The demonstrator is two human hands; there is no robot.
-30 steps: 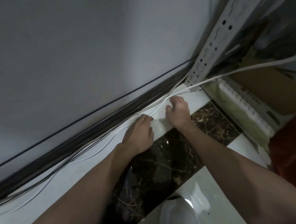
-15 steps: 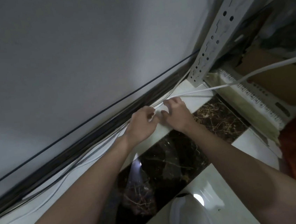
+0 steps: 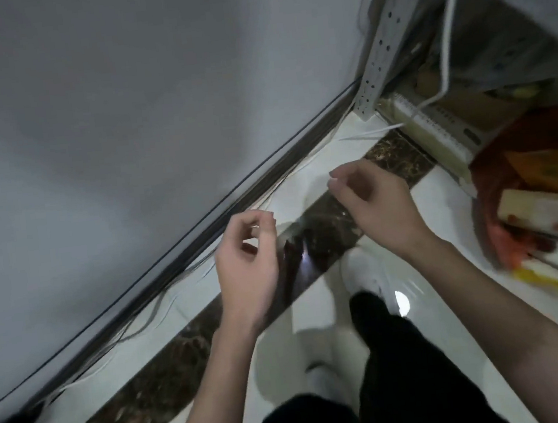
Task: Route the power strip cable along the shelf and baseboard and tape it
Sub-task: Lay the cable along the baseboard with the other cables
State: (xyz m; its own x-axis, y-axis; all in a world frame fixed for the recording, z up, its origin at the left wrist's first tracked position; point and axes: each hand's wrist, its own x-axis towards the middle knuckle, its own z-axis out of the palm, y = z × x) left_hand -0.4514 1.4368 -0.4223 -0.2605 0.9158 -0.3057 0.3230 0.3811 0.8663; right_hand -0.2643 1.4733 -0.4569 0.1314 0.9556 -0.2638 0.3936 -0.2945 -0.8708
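The white power strip cable (image 3: 447, 31) drops down beside the perforated metal shelf upright (image 3: 381, 45). It crosses the floor at the upright's foot and runs left along the dark baseboard (image 3: 172, 253), among other thin wires. My left hand (image 3: 246, 259) hovers above the floor a little off the baseboard, fingers loosely curled, nothing visible in it. My right hand (image 3: 373, 205) is raised beside it to the right, also loosely curled and seemingly empty. Neither hand touches the cable. The frame is blurred by motion.
A pale box (image 3: 434, 133) lies under the shelf on the right. In front of it sits a red bag (image 3: 497, 209) of packages. My white shoes (image 3: 363, 271) and dark trousers (image 3: 389, 354) stand on the glossy white floor with its dark marble strip (image 3: 144, 380).
Both hands have lifted off the cable at the baseboard and pulled back toward me. The view has risen and swung, so my legs and shoes show.
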